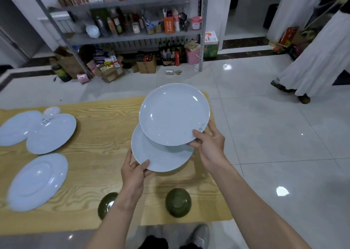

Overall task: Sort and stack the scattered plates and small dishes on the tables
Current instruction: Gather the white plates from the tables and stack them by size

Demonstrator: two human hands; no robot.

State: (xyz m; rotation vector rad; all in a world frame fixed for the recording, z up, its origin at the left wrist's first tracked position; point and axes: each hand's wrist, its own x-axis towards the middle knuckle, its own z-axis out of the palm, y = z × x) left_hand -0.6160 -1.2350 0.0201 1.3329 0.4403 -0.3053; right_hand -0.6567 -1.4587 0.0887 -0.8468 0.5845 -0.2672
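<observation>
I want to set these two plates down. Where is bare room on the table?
Bare table lies in the middle, between the large plates at left and the held plates. The left end is crowded; green bowls take the near edge.

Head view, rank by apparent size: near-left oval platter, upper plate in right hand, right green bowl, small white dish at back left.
1-2. Oval platter and the upper plate in the right hand: alike; the plate is held nearer the camera, so unranked.
3. Green bowl.
4. Small white dish, farthest away.
</observation>
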